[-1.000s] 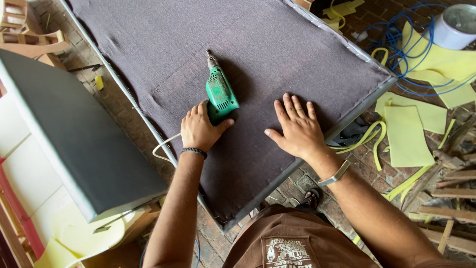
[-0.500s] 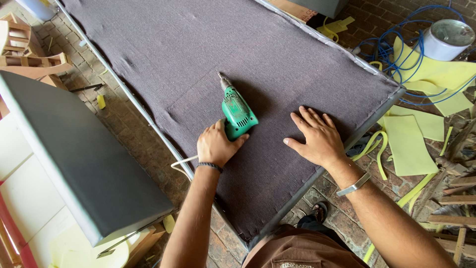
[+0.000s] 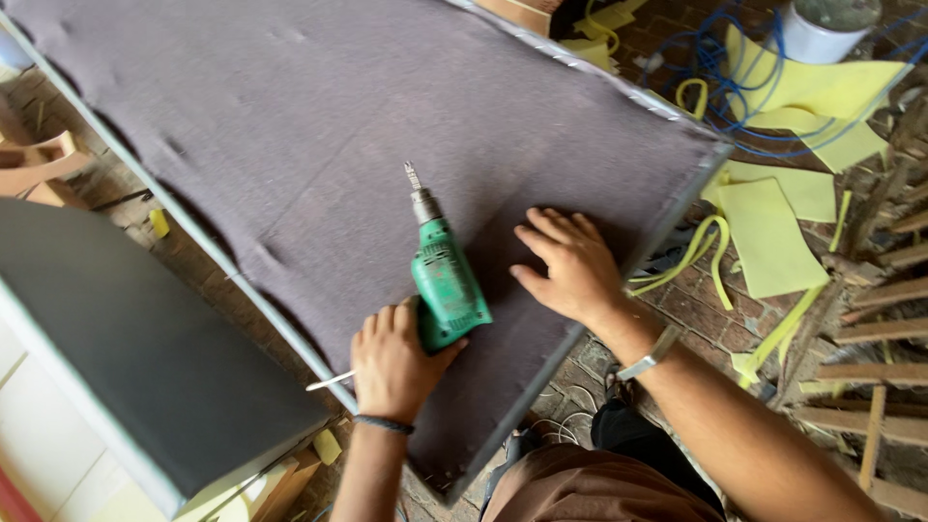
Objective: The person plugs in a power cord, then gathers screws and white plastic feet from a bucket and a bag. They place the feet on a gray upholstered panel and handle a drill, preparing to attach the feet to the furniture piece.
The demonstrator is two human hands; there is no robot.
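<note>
Two hands work on one big fabric-covered panel [image 3: 319,145]. Near its closest corner the right hand [image 3: 572,263] lies spread flat, pinning cloth, while beside it the left hand [image 3: 394,360] grips a green drill [image 3: 443,286], bit pointing across the panel.

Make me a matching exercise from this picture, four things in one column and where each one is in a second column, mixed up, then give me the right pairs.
Things:
1. green drill
2. right hand
3. white bucket
4. yellow foam pieces

Places:
A. top right corner
B. flat on the grey fabric panel
C. gripped in the left hand
D. on the brick floor, right of the panel

Pairs: 1-C, 2-B, 3-A, 4-D
</note>
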